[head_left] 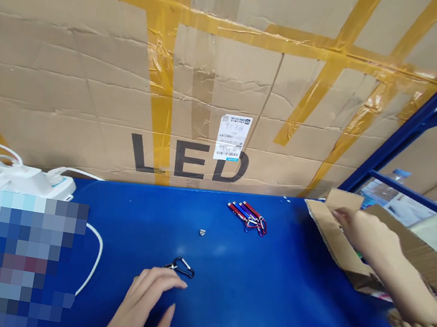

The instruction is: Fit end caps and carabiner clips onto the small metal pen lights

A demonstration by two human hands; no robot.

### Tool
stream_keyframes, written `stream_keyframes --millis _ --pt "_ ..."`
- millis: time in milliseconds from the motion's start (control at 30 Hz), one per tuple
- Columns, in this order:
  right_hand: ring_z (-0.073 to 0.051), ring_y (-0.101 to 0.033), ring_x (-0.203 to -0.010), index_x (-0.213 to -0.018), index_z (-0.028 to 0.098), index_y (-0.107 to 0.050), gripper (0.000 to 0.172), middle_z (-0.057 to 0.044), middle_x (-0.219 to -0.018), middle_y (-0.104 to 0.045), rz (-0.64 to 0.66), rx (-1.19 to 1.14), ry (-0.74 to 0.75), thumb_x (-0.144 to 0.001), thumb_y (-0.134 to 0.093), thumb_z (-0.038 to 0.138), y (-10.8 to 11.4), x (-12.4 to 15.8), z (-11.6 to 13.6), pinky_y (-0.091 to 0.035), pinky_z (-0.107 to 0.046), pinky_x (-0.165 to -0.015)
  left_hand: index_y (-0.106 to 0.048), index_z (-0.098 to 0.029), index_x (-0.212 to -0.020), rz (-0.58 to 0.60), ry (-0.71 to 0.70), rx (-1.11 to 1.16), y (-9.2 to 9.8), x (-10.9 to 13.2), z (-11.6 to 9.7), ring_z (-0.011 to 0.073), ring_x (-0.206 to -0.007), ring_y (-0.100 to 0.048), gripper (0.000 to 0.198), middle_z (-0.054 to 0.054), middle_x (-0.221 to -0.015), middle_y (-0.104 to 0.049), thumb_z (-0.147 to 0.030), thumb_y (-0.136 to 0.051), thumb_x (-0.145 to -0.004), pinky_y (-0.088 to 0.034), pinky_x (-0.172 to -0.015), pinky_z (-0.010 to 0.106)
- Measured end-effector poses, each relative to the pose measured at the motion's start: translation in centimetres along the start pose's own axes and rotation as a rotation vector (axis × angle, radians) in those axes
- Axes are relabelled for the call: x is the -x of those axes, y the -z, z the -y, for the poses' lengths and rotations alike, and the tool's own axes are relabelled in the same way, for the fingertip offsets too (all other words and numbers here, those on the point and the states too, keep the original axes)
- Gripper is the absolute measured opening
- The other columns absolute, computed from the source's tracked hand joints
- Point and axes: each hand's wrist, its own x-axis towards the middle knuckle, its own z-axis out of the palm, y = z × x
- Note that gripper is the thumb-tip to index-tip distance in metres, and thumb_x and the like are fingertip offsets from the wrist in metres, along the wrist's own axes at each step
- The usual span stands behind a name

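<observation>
My left hand (149, 299) rests low in the middle, its thumb spread away from its curved fingers. Just beyond the fingertips lies a black carabiner (184, 267) with a small metal ring; whatever joins it is covered by the fingers. My right hand (369, 234) is over the open cardboard box (328, 230) at the right, slightly blurred. Its fingers look pinched together near the box's inner side, and what they hold, if anything, cannot be made out. Several red and blue metal penlights (244, 212) with carabiners lie together farther back. Small silvery button cells (202, 233) sit between them and my left hand.
A white power strip (45, 183) with plugs and cables crowds the left side, beside a pixelated patch. A large taped carton (90, 82) marked LED walls off the back of the blue table (245, 311). A blue metal frame (424, 121) stands at the right, with a plastic bottle (389, 185) behind it.
</observation>
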Motion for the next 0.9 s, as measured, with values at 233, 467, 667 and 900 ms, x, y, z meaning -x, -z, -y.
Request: stream_keyframes --millis 233,467,667,900 --pt "-0.019 -0.063 -0.085 -0.114 0.022 -0.058 0.031 -0.008 -0.105 -0.062 0.051 -0.527 0.751 -0.089 -0.05 0.038 0.7 4.5 11.1 -0.05 -0.031 -0.077 -0.055 -0.028 -0.105 -0.009 -0.027 -0.043 0.3 -0.4 0.4 0.0205 -0.097 -0.059 0.023 0.004 -0.105 -0.063 -0.02 -0.045 -0.086 -0.049 -0.082 0.033" --pt "-0.016 -0.061 -0.091 -0.101 0.018 -0.064 0.019 -0.006 -0.099 -0.062 0.178 -0.727 1.008 -0.09 -0.05 0.022 -3.4 8.8 19.3 -0.051 -0.027 -0.081 -0.052 -0.025 -0.11 0.003 -0.1 -0.267 0.2 -0.3 1.3 0.0229 -0.095 -0.06 0.025 0.007 -0.105 -0.063 -0.021 -0.045 -0.085 -0.049 -0.078 0.036" --pt "-0.017 -0.061 -0.087 -0.089 0.017 -0.065 0.018 -0.006 -0.092 -0.064 -0.015 -0.696 0.758 -0.09 -0.048 0.023 -1.0 5.2 11.4 -0.048 -0.029 -0.08 -0.053 -0.021 -0.112 0.008 -0.226 -0.632 1.6 -0.8 3.4 0.0279 -0.093 -0.062 0.033 0.01 -0.104 -0.064 -0.023 -0.052 -0.08 -0.052 -0.073 0.039" --pt "-0.029 -0.062 -0.065 -0.076 0.017 -0.07 0.013 -0.012 -0.074 -0.069 -0.071 -0.145 0.005 -0.075 -0.057 0.021 -1.2 0.9 -2.4 -0.042 -0.035 -0.055 -0.059 -0.019 -0.108 0.092 -0.253 -0.822 2.2 -0.5 6.0 0.0275 -0.087 -0.065 0.028 0.011 -0.099 -0.068 -0.025 -0.049 -0.083 -0.054 -0.066 0.032"
